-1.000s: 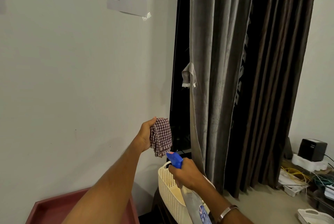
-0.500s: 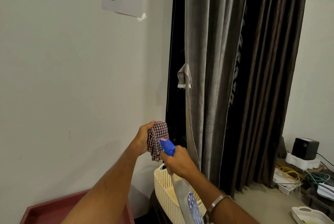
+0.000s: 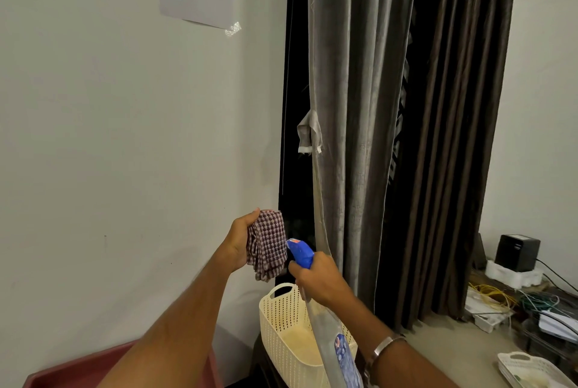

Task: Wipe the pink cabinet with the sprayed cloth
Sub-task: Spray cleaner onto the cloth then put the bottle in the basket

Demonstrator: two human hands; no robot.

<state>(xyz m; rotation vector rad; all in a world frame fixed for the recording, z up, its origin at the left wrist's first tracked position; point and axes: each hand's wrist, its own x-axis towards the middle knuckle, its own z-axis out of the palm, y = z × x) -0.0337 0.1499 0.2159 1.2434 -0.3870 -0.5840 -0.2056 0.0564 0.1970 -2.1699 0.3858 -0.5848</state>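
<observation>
The right hand [image 3: 316, 278] has brought the spray bottle [image 3: 301, 253] right up to the cloth [image 3: 267, 243], bunched in the left hand [image 3: 239, 240]. Spraying comes first; the cabinet [image 3: 78, 369] waits unwiped, low left.

The cloth [image 3: 267, 243] was checked maroon and white. The spray bottle [image 3: 328, 340] had a blue head and a clear body with a blue label. The basket [image 3: 283, 334] was cream. The cabinet [image 3: 78, 370] was pink. The curtains [image 3: 391, 106] were grey-brown.
</observation>
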